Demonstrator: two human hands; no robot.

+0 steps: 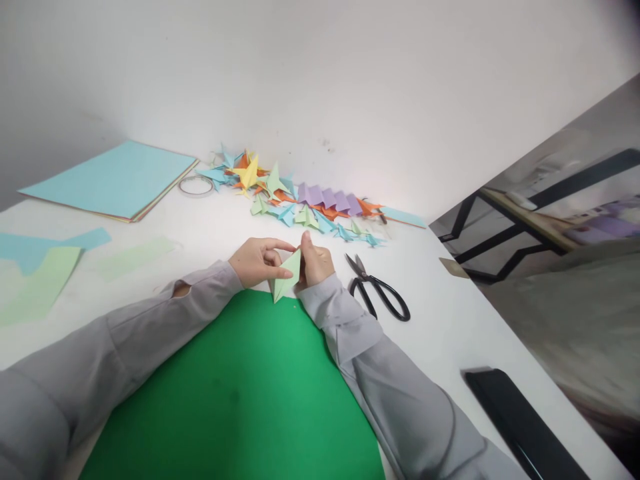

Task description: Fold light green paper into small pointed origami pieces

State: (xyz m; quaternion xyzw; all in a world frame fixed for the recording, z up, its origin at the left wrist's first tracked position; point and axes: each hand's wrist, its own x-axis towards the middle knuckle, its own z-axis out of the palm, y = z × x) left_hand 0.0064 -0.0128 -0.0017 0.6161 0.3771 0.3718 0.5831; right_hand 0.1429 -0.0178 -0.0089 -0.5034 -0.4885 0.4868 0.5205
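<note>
A pale green folded paper (287, 277), diamond-shaped with a pointed lower tip, is held between both hands above the far edge of a green sheet (240, 393). My left hand (257, 260) pinches it from the left, thumb on its front face. On the other side, my right hand (316, 261) grips its right edge with the thumb pointing up; its other fingers are curled and partly hidden. Black-handled scissors (383, 293) lie to the right of my right hand, blades slightly apart.
Several colourful folded paper cranes (247, 173) and a purple pleated paper strip (327, 198) lie along the wall. At left are a stack of blue-topped paper (115, 180), a tape roll (196, 186) and green paper scraps (40, 287). A black case (525, 427) sits near the right edge.
</note>
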